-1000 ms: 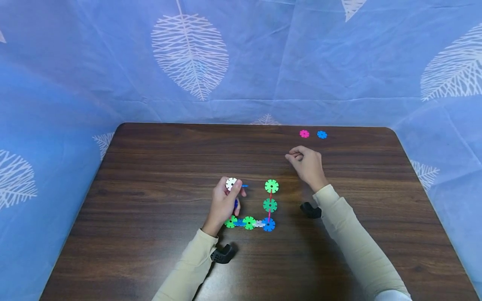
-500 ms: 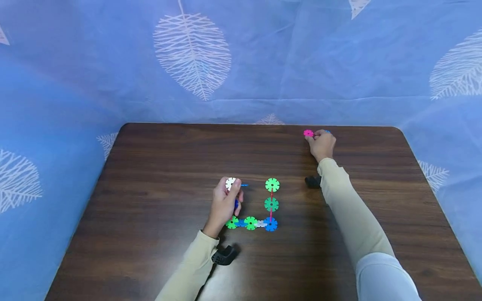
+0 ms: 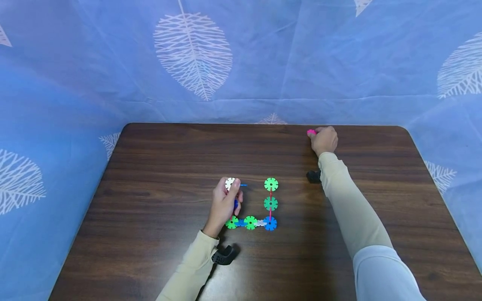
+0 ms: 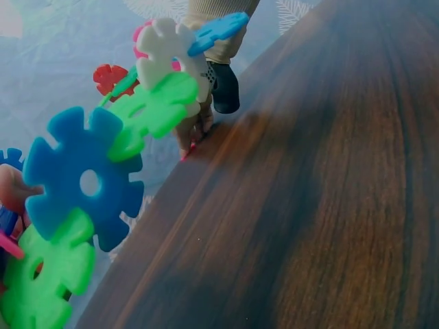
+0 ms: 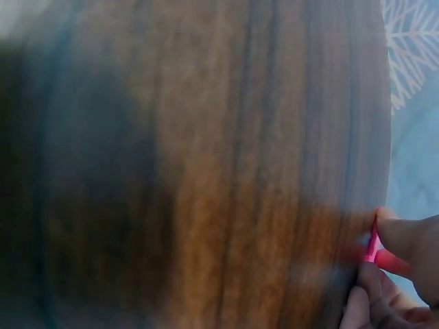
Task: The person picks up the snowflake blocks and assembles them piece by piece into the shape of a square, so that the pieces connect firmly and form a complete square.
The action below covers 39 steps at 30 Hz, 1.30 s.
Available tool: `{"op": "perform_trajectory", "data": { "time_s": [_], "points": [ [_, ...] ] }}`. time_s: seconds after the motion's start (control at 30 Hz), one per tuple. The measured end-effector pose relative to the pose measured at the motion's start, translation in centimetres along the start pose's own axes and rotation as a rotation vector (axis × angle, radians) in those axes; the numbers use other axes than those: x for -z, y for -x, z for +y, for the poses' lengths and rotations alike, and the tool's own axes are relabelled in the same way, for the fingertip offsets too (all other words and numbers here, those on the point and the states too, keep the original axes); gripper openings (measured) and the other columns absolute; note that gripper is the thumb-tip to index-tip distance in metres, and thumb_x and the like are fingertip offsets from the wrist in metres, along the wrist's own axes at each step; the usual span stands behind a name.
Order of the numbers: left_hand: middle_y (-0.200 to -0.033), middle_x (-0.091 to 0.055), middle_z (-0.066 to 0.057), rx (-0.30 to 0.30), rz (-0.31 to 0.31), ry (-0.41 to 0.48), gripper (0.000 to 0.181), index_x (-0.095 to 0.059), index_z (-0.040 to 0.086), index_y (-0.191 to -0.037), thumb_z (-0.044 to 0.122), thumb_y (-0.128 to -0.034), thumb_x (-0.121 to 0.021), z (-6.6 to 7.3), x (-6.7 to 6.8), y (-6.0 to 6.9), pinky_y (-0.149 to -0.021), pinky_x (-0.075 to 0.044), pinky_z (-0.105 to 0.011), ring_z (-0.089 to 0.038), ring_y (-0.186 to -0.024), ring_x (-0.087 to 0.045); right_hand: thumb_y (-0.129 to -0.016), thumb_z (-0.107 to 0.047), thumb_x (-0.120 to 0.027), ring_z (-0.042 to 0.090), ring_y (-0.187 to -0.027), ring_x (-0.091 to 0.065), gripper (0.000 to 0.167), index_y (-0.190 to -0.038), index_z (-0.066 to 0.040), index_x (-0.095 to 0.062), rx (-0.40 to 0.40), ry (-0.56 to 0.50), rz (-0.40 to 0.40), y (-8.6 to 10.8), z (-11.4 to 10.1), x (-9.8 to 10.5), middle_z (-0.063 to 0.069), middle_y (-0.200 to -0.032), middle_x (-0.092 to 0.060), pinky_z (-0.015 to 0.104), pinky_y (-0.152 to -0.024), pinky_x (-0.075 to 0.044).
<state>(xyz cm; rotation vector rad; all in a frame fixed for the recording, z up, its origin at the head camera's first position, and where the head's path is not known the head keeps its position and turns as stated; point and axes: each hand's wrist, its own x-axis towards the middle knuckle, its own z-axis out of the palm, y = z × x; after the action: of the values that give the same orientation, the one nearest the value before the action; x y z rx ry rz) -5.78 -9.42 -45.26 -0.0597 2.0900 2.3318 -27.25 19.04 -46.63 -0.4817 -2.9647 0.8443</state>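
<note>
In the head view my left hand [image 3: 223, 204] holds the left part of a joined frame of notched plastic snowflake discs. A white disc [image 3: 230, 183] shows by its thumb, with a blue disc [image 3: 243, 184] edge-on beside it. The frame's right side carries green discs [image 3: 271, 184] and a blue corner disc [image 3: 270, 223]. The left wrist view shows a large blue disc [image 4: 65, 178] and a light green one [image 4: 154, 110] close up. At the table's far edge my right hand [image 3: 325, 140] pinches a pink snowflake disc [image 3: 311, 132], seen edge-on in the right wrist view.
The dark wood table [image 3: 169, 154] ends at a blue cloth backdrop [image 3: 263, 62] with white leaf prints. A black wrist camera [image 3: 224, 255] hangs under the left wrist, another black one [image 3: 313, 177] by the right. The loose blue disc is hidden behind the right hand.
My right hand has reached away to the far edge and taken hold of the pink disc, now tilted. The loose blue disc went out of sight. The left hand keeps its hold.
</note>
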Motion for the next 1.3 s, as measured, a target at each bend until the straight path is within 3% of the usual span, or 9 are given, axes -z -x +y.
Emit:
{"op": "perform_trajectory", "data": {
  "time_s": [0.23, 0.4, 0.53, 0.67, 0.77, 0.93, 1.1, 1.2, 1.3],
  "points": [
    [-0.06, -0.05, -0.007, 0.037, 0.007, -0.008, 0.02, -0.043, 0.004, -0.091, 0.022, -0.1018, -0.043, 0.2, -0.1, -0.1, -0.026, -0.03, -0.023, -0.011, -0.031, -0.04, -0.092, -0.025, -0.062, 0.042, -0.107, -0.055, 0.034, -0.111, 0.003, -0.063, 0.016, -0.001, 0.027, 0.1, 0.0, 0.2, 0.026, -0.115, -0.058, 0.051, -0.093, -0.046],
    [-0.061, -0.049, -0.011, 0.033, -0.002, 0.005, 0.017, -0.043, 0.003, -0.092, 0.016, -0.1021, -0.042, 1.9, -0.4, 0.2, -0.028, -0.031, -0.02, -0.01, -0.032, -0.039, -0.091, -0.02, -0.063, 0.041, -0.107, -0.056, 0.031, -0.112, 0.004, -0.059, 0.018, -0.066, 0.045, 0.5, 0.4, 0.7, 0.026, -0.112, -0.061, 0.05, -0.094, -0.047],
    [-0.061, -0.049, -0.012, 0.018, -0.011, 0.011, 0.017, -0.043, 0.001, -0.093, 0.015, -0.1021, -0.041, 3.0, -0.6, 0.4, -0.027, -0.03, -0.023, -0.01, -0.031, -0.039, -0.092, -0.015, -0.061, 0.042, -0.105, -0.056, 0.027, -0.111, 0.003, -0.058, 0.058, -0.085, 0.066, 1.1, 1.0, 1.1, 0.026, -0.107, -0.065, 0.049, -0.094, -0.047],
    [-0.061, -0.049, -0.011, 0.025, -0.013, 0.008, 0.017, -0.043, 0.001, -0.094, 0.015, -0.1022, -0.041, 2.8, -0.7, 0.4, -0.027, -0.03, -0.023, -0.009, -0.031, -0.039, -0.094, -0.011, -0.056, 0.039, -0.094, -0.065, 0.021, -0.11, 0.003, -0.059, 0.127, -0.105, 0.069, 2.1, 1.6, 1.4, 0.024, -0.096, -0.069, 0.045, -0.089, -0.048],
    [-0.061, -0.049, -0.011, 0.032, -0.008, 0.006, 0.017, -0.044, 0.002, -0.094, 0.016, -0.1023, -0.041, 1.9, -0.6, 0.2, -0.027, -0.029, -0.022, -0.01, -0.031, -0.038, -0.095, -0.01, -0.052, 0.035, -0.083, -0.069, 0.022, -0.112, 0.004, -0.059, 0.182, -0.147, 0.047, 3.2, 1.6, 1.7, 0.023, -0.093, -0.069, 0.042, -0.085, -0.049],
    [-0.06, -0.05, -0.008, 0.034, 0.013, 0.005, 0.018, -0.044, 0.002, -0.095, 0.02, -0.102, -0.043, 0.7, -0.5, -0.1, -0.026, -0.028, -0.023, -0.01, -0.03, -0.038, -0.096, -0.014, -0.054, 0.027, -0.08, -0.07, 0.025, -0.113, 0.003, -0.061, 0.249, -0.239, -0.007, 6.0, 1.0, 1.9, 0.022, -0.096, -0.067, 0.036, -0.083, -0.053],
    [-0.058, -0.047, -0.005, -0.002, 0.021, 0.019, 0.023, -0.042, 0.001, -0.094, 0.023, -0.1014, -0.045, 0.6, -0.7, -0.2, -0.027, -0.03, -0.022, -0.008, -0.03, -0.038, -0.094, -0.014, -0.059, 0.006, -0.065, -0.069, 0.028, -0.116, 0.003, -0.06, 0.309, -0.461, -0.13, 9.2, -0.1, 2.5, 0.025, -0.095, -0.067, 0.022, -0.061, -0.057],
    [-0.058, -0.045, -0.005, -0.018, 0.021, 0.015, 0.024, -0.042, 0.001, -0.093, 0.024, -0.1013, -0.045, 0.7, -0.8, -0.1, -0.027, -0.03, -0.023, -0.007, -0.03, -0.037, -0.093, -0.014, -0.061, 0.0, -0.062, -0.065, 0.031, -0.118, 0.004, -0.059, 0.339, -0.59, -0.199, 11.1, -1.0, 3.3, 0.025, -0.093, -0.066, 0.02, -0.06, -0.056],
    [-0.058, -0.045, -0.007, -0.017, 0.018, 0.008, 0.024, -0.042, 0.001, -0.093, 0.023, -0.1015, -0.045, 1.2, -0.8, 0.0, -0.027, -0.029, -0.022, -0.007, -0.03, -0.038, -0.092, -0.014, -0.061, 0.006, -0.065, -0.067, 0.032, -0.118, 0.005, -0.059, 0.359, -0.697, -0.267, 13.2, -2.0, 4.3, 0.014, -0.088, -0.066, 0.026, -0.064, -0.059]
  ]
}}
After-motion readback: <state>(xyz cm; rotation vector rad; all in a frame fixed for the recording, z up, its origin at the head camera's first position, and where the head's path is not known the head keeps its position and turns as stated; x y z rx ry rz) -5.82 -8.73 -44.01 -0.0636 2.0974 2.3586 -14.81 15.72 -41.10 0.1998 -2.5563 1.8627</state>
